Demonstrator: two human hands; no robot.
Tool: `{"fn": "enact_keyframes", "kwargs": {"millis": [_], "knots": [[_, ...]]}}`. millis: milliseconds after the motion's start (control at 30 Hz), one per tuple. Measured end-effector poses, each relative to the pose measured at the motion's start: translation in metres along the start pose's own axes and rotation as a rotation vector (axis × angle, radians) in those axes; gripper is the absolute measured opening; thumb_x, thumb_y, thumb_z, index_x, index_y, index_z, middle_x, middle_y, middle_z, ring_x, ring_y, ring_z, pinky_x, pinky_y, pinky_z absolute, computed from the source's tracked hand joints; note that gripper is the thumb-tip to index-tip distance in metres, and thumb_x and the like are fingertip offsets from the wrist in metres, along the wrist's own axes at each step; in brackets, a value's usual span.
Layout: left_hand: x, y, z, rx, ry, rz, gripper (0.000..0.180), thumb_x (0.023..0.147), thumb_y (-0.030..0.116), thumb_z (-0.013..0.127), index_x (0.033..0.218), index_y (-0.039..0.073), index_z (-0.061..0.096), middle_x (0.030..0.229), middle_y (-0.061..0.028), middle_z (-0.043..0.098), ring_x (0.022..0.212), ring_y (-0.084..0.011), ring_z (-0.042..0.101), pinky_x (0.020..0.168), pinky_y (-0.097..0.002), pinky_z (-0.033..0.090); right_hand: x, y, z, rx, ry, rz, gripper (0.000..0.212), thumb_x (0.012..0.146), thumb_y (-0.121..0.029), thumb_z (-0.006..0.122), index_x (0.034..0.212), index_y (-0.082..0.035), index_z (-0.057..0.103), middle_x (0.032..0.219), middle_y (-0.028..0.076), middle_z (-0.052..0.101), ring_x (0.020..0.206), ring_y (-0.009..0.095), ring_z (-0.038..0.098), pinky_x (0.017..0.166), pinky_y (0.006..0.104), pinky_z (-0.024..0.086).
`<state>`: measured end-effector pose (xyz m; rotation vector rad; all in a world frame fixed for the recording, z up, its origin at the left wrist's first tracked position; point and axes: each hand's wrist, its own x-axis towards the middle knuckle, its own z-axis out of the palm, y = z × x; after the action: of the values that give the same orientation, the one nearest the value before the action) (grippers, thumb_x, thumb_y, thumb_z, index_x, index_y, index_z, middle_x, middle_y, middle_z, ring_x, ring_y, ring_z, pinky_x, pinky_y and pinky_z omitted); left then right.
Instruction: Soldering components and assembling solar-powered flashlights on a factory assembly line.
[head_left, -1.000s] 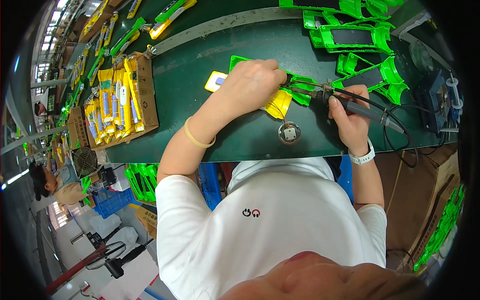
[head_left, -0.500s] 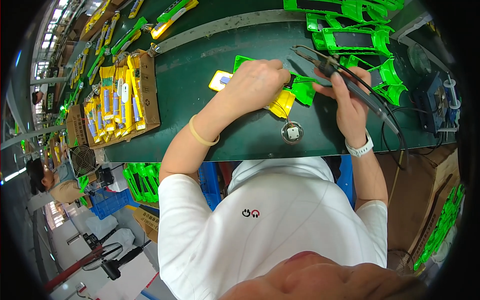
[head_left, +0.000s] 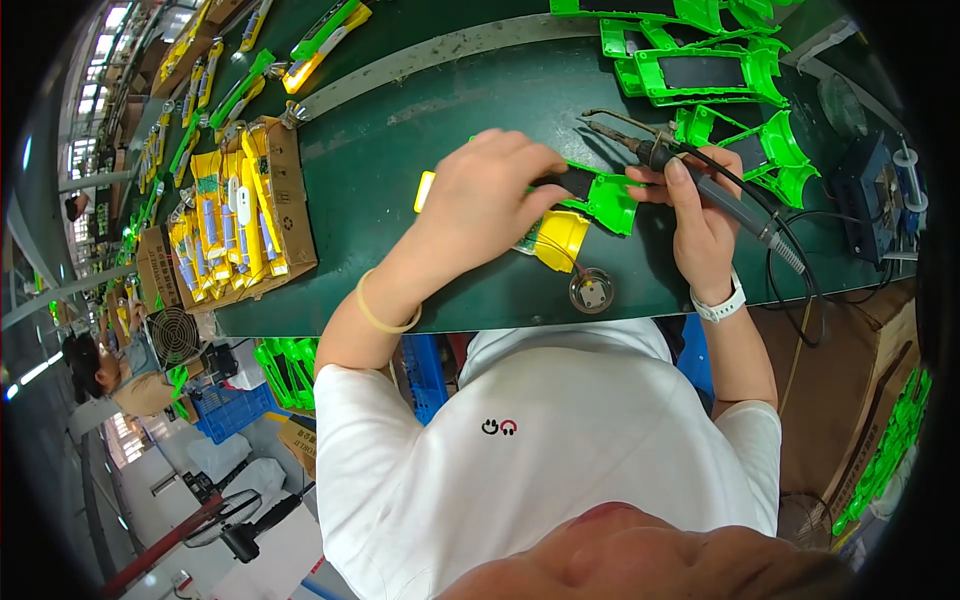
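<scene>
My left hand (head_left: 490, 195) is curled over a green plastic casing (head_left: 612, 203) with a dark panel, which lies on the bench. Its thumb and index finger arch with a gap between them; the other fingertips are hidden. Under and beside that hand lies a yellow plastic housing (head_left: 562, 240), with part of a green circuit board showing. Thin wires run from it to a round clear lamp head (head_left: 591, 291) with a white square in its middle. My right hand (head_left: 703, 210) grips a soldering iron (head_left: 725, 195), its tip pointing left above the bench, apart from the casing.
A cardboard box (head_left: 290, 200) of yellow housings stands at left. More green casings (head_left: 700, 72) lie at the far right. A blue soldering station (head_left: 865, 200) sits at the right edge, its black cable looping beside my right wrist. A metal strip (head_left: 420, 62) crosses the bench's far side.
My left hand has shifted left and its thumb has come away from the index finger. The casing, housing and lamp head sit slightly nearer me. The soldering iron stays in my right hand.
</scene>
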<state>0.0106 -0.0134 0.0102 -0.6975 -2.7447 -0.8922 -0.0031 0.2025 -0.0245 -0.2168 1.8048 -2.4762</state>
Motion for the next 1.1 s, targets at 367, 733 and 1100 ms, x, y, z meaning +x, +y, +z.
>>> {"fn": "enact_keyframes", "kwargs": {"millis": [367,733,1100], "knots": [[-0.008,-0.009,0.017,-0.094,-0.137,-0.032,0.009,0.073,0.008,0.063,0.082,0.007,0.062,0.077,-0.0071,0.059,0.072,-0.0248,0.057,0.064,-0.0343,0.047,-0.01,-0.008,-0.013,-0.1,-0.007,-0.054,0.024,0.086,-0.006,0.056,0.099,-0.004,0.036,0.076,0.01,0.055,0.055,0.011,0.054,0.046,0.0205,0.04],[-0.001,-0.004,0.017,0.057,-0.204,0.014,0.008,0.069,0.006,0.061,0.077,0.006,0.061,0.073,-0.0076,0.057,0.07,-0.0255,0.056,0.061,-0.0355,0.046,-0.026,0.0,-0.04,-0.22,-0.11,-0.02,0.024,0.08,-0.005,0.062,0.09,-0.004,0.041,0.071,0.002,0.049,0.054,0.006,0.046,0.048,0.0201,0.037],[-0.002,-0.004,0.017,0.077,-0.203,0.0,0.006,0.071,0.008,0.061,0.078,0.006,0.062,0.071,-0.0081,0.057,0.068,-0.0256,0.056,0.06,-0.0358,0.046,-0.024,0.001,-0.042,-0.233,-0.145,-0.033,0.023,0.08,-0.004,0.061,0.09,-0.004,0.041,0.073,0.001,0.049,0.056,0.006,0.045,0.049,0.0203,0.037]]}}
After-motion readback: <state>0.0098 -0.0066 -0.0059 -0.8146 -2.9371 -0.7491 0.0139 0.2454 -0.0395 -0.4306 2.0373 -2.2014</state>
